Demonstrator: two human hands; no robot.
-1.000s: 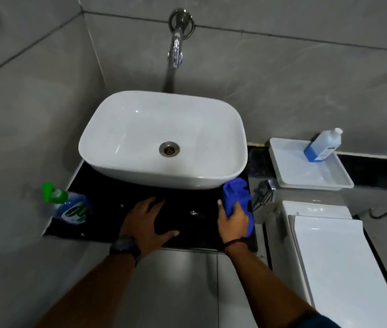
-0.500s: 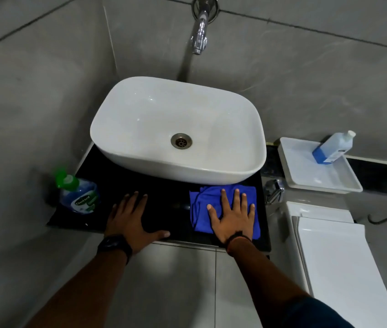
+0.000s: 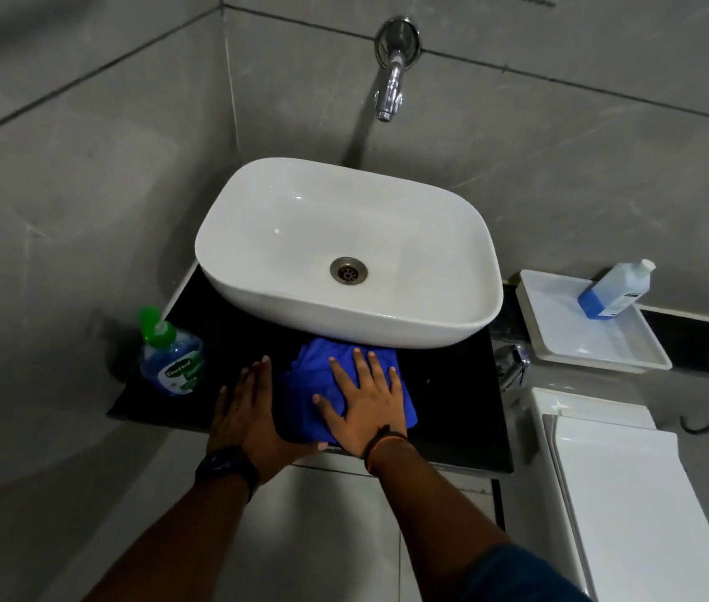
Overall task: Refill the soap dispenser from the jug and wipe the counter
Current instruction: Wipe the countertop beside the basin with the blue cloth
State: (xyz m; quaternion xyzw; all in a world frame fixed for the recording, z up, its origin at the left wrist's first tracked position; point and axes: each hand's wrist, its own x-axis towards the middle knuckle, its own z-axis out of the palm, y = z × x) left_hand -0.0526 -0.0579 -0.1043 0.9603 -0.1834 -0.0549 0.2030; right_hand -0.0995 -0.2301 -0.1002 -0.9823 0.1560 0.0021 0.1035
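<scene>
A blue cloth (image 3: 305, 393) lies bunched on the black counter (image 3: 452, 384) in front of the white basin (image 3: 344, 254). My right hand (image 3: 365, 401) presses flat on the cloth, fingers spread. My left hand (image 3: 252, 410) rests flat on the counter right beside the cloth's left edge, its thumb side hidden under the cloth. The soap dispenser (image 3: 172, 358), clear with blue liquid and a green pump, stands at the counter's left end. The jug (image 3: 617, 291), a white bottle with blue liquid, leans in a white tray (image 3: 561, 341) at the right.
A chrome tap (image 3: 391, 89) juts from the grey tiled wall above the basin. A white toilet cistern and lid (image 3: 626, 493) stand at the lower right, next to a chrome valve (image 3: 513, 362). The left wall is close to the dispenser.
My right hand has slid the cloth leftward along the counter, from the right end to the middle, until it meets my left hand. The cloth went from bunched in my fingers to pressed flat.
</scene>
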